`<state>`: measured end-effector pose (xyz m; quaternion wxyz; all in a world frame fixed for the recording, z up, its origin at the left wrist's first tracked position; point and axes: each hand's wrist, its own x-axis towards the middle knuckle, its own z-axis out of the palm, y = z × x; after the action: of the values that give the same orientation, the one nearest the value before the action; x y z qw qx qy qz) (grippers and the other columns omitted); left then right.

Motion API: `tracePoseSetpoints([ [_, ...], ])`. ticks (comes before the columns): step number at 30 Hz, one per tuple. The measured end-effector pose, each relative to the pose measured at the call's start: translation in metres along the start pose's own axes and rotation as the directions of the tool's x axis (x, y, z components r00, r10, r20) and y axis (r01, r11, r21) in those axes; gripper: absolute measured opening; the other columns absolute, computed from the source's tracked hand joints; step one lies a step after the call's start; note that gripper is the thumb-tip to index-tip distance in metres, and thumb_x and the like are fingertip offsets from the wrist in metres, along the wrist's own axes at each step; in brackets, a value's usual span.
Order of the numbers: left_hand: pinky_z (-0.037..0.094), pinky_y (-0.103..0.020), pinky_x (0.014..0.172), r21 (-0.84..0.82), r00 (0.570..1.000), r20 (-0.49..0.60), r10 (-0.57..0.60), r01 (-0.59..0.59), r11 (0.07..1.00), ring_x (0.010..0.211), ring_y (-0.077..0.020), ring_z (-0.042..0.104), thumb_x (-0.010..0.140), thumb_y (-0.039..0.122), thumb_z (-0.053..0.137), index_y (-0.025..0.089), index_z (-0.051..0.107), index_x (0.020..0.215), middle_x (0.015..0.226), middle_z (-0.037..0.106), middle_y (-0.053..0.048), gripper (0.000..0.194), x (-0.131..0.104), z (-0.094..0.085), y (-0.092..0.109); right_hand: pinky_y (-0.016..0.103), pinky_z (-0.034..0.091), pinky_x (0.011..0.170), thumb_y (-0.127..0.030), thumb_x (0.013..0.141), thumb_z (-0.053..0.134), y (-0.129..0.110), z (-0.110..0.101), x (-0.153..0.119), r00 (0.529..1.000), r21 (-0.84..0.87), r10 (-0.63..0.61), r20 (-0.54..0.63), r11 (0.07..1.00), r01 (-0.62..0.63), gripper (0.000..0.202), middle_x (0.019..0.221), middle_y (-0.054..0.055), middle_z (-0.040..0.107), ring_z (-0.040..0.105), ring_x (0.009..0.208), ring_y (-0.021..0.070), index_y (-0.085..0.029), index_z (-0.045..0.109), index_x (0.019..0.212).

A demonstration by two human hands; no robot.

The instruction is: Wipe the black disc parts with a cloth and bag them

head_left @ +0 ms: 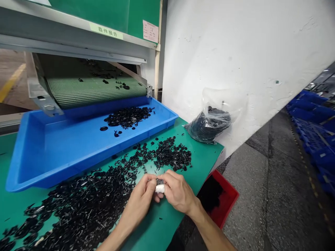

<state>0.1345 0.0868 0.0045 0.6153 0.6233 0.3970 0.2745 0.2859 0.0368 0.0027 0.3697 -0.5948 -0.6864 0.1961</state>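
Note:
My left hand (143, 197) and my right hand (178, 192) meet over the green table near its right edge. Between their fingertips is a small dark piece (159, 182), pinched from both sides. Something white (159, 188) is wrapped around a finger just below it; whose finger is hard to tell. Many small black parts (91, 202) lie heaped to the left of my left hand, and a smaller pile (174, 155) sits just beyond my hands.
Behind the piles, a blue tray (70, 146) holds black parts under a green conveyor belt (96, 87). A clear bag of black parts (209, 123) leans on the white wall (222, 52). Below the table's right edge stands a red bin (225, 205) with black contents.

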Motion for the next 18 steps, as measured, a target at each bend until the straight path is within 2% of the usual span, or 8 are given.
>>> tracePoseSetpoints([
  [3, 0.049, -0.031, 0.065, -0.064, 1.000, -0.011, -0.023, 0.022, 0.998, 0.064, -0.0196, 0.065, 0.088, 0.050, 0.051, 0.021, 0.055, 0.089, 0.067, 0.069, 0.000, 0.029, 0.001, 0.001, -0.005, 0.024, 0.042, 0.062, -0.010, 0.087, 0.046, 0.008, 0.004, 0.002, 0.999, 0.045, -0.043, -0.017, 0.998, 0.043, 0.022, 0.082, 0.003, 0.058, 0.054, 0.069, 0.0134, -0.016, 0.065, 0.096],
  [6, 0.051, -0.033, 0.070, -0.107, 0.997, -0.055, -0.053, 0.047, 0.993, 0.068, -0.0205, 0.067, 0.086, 0.052, 0.054, 0.019, 0.054, 0.104, 0.071, 0.071, -0.002, 0.038, 0.002, 0.001, -0.009, 0.022, 0.041, 0.063, -0.009, 0.089, 0.045, 0.015, 0.005, 0.009, 0.999, 0.074, -0.041, -0.012, 0.996, 0.042, 0.020, 0.079, 0.001, 0.059, 0.055, 0.069, 0.0125, -0.017, 0.063, 0.090],
  [10, 0.052, -0.033, 0.070, -0.181, 0.994, -0.066, -0.092, 0.079, 0.980, 0.065, -0.0186, 0.065, 0.087, 0.052, 0.054, 0.016, 0.054, 0.117, 0.073, 0.071, -0.002, 0.047, 0.002, 0.000, -0.008, 0.022, 0.044, 0.071, -0.002, 0.087, 0.044, 0.021, -0.018, 0.039, 0.983, -0.028, -0.108, 0.147, 0.993, 0.113, 0.027, 0.085, 0.001, 0.061, 0.056, 0.077, 0.0130, -0.018, 0.063, 0.096],
  [12, 0.051, -0.031, 0.067, -0.252, 0.993, -0.066, -0.102, 0.083, 0.964, 0.062, -0.0170, 0.063, 0.088, 0.052, 0.053, 0.015, 0.055, 0.116, 0.072, 0.070, -0.002, 0.046, 0.002, 0.000, -0.006, 0.026, 0.044, 0.080, 0.002, 0.085, 0.040, 0.024, -0.033, 0.066, 0.986, -0.213, -0.036, 0.161, 0.975, 0.071, 0.038, 0.099, 0.005, 0.062, 0.057, 0.087, 0.0155, -0.018, 0.063, 0.108],
  [14, 0.051, -0.029, 0.064, -0.332, 0.991, -0.071, -0.111, 0.081, 0.940, 0.062, -0.0158, 0.063, 0.088, 0.050, 0.055, 0.017, 0.054, 0.114, 0.074, 0.070, -0.002, 0.043, 0.003, 0.000, -0.005, 0.029, 0.044, 0.083, -0.001, 0.088, 0.039, 0.029, -0.044, 0.096, 0.985, -0.419, 0.129, 0.110, 0.905, -0.072, 0.041, 0.110, 0.009, 0.059, 0.057, 0.093, 0.0191, -0.018, 0.061, 0.118],
  [16, 0.050, -0.027, 0.060, -0.400, 0.993, -0.044, -0.110, 0.083, 0.913, 0.062, -0.0147, 0.062, 0.088, 0.049, 0.057, 0.019, 0.055, 0.110, 0.078, 0.069, -0.002, 0.037, 0.003, 0.000, -0.004, 0.032, 0.044, 0.081, -0.002, 0.086, 0.043, 0.035, -0.049, 0.123, 0.977, -0.446, 0.179, 0.112, 0.888, -0.111, 0.036, 0.109, 0.013, 0.059, 0.059, 0.092, 0.0222, -0.015, 0.064, 0.112],
  [18, 0.049, -0.026, 0.059, -0.430, 0.996, 0.012, -0.090, 0.086, 0.899, 0.061, -0.0130, 0.061, 0.089, 0.047, 0.058, 0.019, 0.056, 0.101, 0.077, 0.068, -0.001, 0.030, 0.003, -0.001, -0.004, 0.032, 0.045, 0.077, -0.001, 0.080, 0.049, 0.042, -0.051, 0.142, 0.972, -0.430, 0.202, 0.121, 0.893, -0.132, 0.027, 0.100, 0.013, 0.061, 0.060, 0.087, 0.0236, -0.014, 0.069, 0.094],
])
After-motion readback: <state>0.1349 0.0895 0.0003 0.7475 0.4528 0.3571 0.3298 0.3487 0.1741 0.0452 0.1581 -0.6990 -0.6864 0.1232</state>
